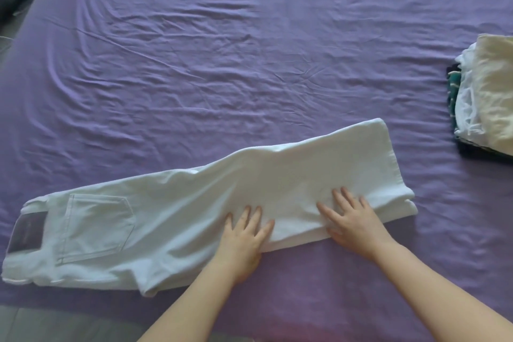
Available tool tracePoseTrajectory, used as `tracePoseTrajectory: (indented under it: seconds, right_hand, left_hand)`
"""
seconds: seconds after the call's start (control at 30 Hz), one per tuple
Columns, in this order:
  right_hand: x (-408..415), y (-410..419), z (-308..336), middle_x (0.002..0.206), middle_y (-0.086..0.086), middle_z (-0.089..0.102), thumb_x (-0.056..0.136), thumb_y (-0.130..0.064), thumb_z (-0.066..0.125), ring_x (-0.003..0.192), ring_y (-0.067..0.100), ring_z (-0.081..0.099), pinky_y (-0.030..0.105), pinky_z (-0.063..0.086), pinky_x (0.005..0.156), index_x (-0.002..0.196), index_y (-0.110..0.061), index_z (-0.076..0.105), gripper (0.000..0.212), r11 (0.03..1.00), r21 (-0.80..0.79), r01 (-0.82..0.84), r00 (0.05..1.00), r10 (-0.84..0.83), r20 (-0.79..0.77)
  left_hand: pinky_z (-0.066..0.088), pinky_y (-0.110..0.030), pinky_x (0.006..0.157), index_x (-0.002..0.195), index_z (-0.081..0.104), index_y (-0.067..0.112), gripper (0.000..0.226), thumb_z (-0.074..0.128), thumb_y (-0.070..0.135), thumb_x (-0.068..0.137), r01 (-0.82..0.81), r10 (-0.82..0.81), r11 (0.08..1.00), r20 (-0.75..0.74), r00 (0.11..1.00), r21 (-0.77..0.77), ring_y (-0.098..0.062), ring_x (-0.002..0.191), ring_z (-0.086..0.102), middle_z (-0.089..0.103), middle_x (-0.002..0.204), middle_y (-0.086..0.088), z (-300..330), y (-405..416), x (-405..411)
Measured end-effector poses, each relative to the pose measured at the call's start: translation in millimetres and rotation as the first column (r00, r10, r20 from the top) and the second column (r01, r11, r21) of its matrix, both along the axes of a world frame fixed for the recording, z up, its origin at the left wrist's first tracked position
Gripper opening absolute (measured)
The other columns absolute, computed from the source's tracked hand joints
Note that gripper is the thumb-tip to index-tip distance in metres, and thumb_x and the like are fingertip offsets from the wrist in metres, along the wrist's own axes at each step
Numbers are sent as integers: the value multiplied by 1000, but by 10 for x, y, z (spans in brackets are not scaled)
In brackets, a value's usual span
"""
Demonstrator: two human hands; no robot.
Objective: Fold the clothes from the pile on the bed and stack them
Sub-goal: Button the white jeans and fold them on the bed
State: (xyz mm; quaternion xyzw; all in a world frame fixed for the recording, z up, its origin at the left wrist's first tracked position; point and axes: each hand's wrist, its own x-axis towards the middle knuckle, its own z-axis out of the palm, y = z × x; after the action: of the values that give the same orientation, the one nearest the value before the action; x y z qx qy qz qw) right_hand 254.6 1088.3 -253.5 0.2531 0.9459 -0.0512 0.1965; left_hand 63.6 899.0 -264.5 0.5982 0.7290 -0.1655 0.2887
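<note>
Your left hand [244, 233] and right hand [352, 219] lay flat, fingers spread, gripping nothing, on the white jeans [172, 219] stretched across the bed [249, 64]. Stiffish, heavy denim, I'd judge; grip the doubled right end.

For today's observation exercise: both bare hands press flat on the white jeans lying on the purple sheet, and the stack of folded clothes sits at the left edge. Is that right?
Not quite. The head view shows the stack of folded clothes at the right edge. The rest holds: left hand and right hand press flat on the white jeans on the purple sheet.
</note>
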Motion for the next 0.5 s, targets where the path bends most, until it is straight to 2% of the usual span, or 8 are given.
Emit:
tracePoseTrajectory:
  seconds: [0.1, 0.17, 0.2, 0.27, 0.33, 0.37, 0.43, 0.5]
  right_hand:
    - [-25, -77, 6, 85, 21, 69, 38, -10, 89, 76, 36, 69, 37, 54, 45, 82, -11, 74, 46, 998, 65, -13, 997, 18, -77]
    - [-89, -127, 59, 65, 12, 62, 42, -3, 87, 58, 29, 64, 29, 45, 33, 64, -9, 65, 31, 997, 73, 8, 996, -1, -86]
    - [-115, -140, 69, 59, 9, 58, 45, -2, 86, 51, 28, 60, 28, 41, 32, 60, -9, 60, 31, 997, 73, 8, 995, -1, -99]
    - [-176, -147, 112, 61, 9, 61, 61, -7, 79, 53, 30, 60, 32, 40, 40, 68, -8, 59, 22, 993, 85, 77, 995, -72, -67]
    - [-204, -160, 152, 65, 12, 62, 74, -4, 68, 55, 35, 57, 32, 32, 46, 77, -8, 56, 14, 972, 118, 204, 973, -189, -129]
    - [-193, -165, 174, 57, 13, 57, 68, 4, 69, 46, 35, 50, 31, 27, 45, 72, -8, 52, 22, 963, 97, 251, 953, -228, -200]
    - [-168, -254, 262, 52, 11, 52, 47, 13, 74, 40, 32, 44, 29, 30, 43, 66, -8, 48, 38, 972, 105, 212, 948, -178, -264]
    - [-100, -385, 258, 72, 11, 64, 38, 7, 81, 56, 30, 60, 30, 47, 53, 68, -8, 58, 41, 988, 153, 21, 963, 21, -269]
  left_hand:
    - [19, -47, 111, 147, 19, 26, 55, 38, 31, 96, -73, 75, 992, -23, 997, 103, -25, 143, 12, 16, 154, -11, 7, -127, 60]
    - [27, -42, 107, 140, 33, 24, 49, 40, 42, 95, -144, 146, 975, 1, 989, 170, -23, 138, 25, 32, 145, -10, 28, -135, 78]
    - [33, -40, 102, 135, 42, 22, 46, 42, 44, 94, -165, 165, 965, 18, 986, 205, -25, 132, 33, 41, 137, -11, 47, -116, 76]
    - [46, -35, 81, 115, 59, 17, 35, 55, 39, 88, -186, 184, 946, 33, 982, 264, -27, 110, 55, 59, 112, -9, 105, -54, 68]
    - [46, -27, 54, 92, 66, 15, 23, 73, 25, 73, -167, 182, 925, -10, 983, 342, -24, 75, 65, 65, 79, -4, 210, 19, 45]
    - [45, -29, 50, 95, 64, 15, 24, 71, 18, 73, -178, 202, 920, -34, 979, 349, -23, 70, 65, 65, 77, -4, 258, 48, 31]
    - [44, -37, 62, 124, 47, 14, 36, 47, 8, 88, -236, 257, 915, -20, 966, 326, -29, 84, 64, 64, 100, -5, 291, 91, -30]
    - [42, -40, 65, 129, 38, 13, 38, 36, 3, 91, -236, 252, 907, -1, 968, 349, -33, 87, 61, 56, 111, -7, 287, 106, -89]
